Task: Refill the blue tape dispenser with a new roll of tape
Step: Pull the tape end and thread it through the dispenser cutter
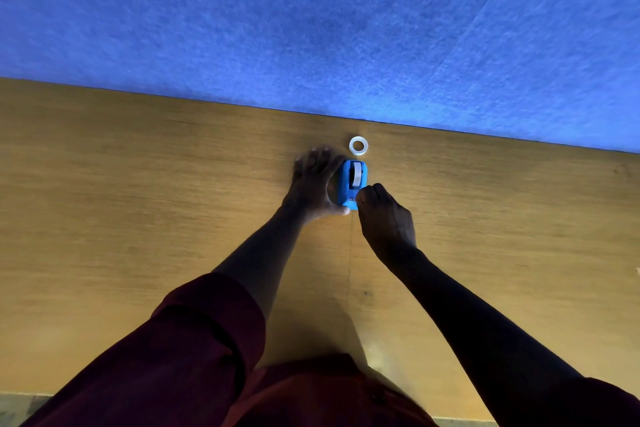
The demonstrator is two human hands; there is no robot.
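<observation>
On the left, the left hand (313, 180) lies against the side of the blue tape dispenser (351, 185), fingers spread and flat on the wooden worktop (138, 201), thumb reaching along the near end of the body — it braces the dispenser rather than clasping it, an open hand pressed to the side. The dispenser stands near the far edge of the worktop, close to the blue wall behind, and a pale roll (355, 176) already sits in its slot, seen edge-on.

Just beyond the dispenser, apart from it, a white ring (358, 145) lies flat on the worktop. Whether this is the spent core or a spare roll cannot be told for sure; it looks thin, more like an empty core.

To the right, the right hand (384, 215) is curled closed at the near, cutter end of the dispenser, fingertips pinched together there. It seems to be gripping the free end of the tape, though the strip itself is too small to make out.

By this showing the task is well on: the roll appears seated. What is probably left is to draw the tape end over the cutter — and to let go.
</observation>
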